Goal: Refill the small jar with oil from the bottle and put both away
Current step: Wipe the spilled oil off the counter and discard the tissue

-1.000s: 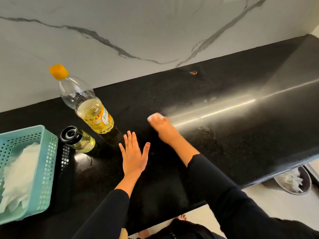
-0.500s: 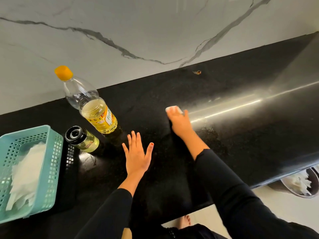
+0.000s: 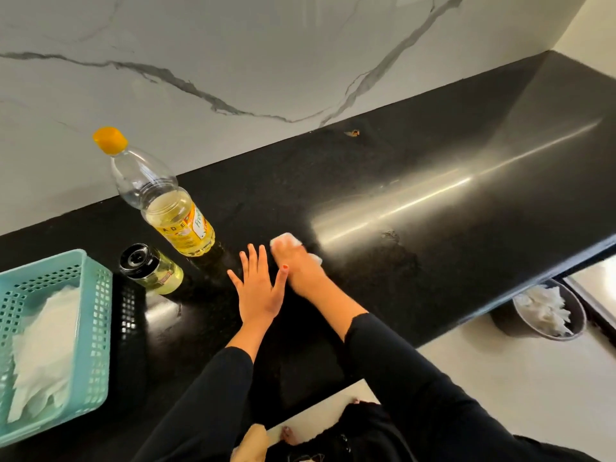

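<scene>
Right hand (image 3: pixel 300 268) presses tissue (image 3: pixel 287 240) on black counter (image 3: pixel 433 195); marble wall (image 3: pixel 266 45) behind

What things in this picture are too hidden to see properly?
Head view only:
- Tissue: mostly under the right hand.
- Basket: cut off by the left edge.
- Bin: partly behind the counter edge.
- Bottle label: curves away, unreadable.
- Speck: too small to identify.

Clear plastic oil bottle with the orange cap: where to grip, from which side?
Probably the straight labelled lower body of the clear plastic oil bottle, wrapped from the right: it stands upright, its oil sits low, its shoulder tapers, and the small black-lidded glass jar crowds its front left.
</scene>
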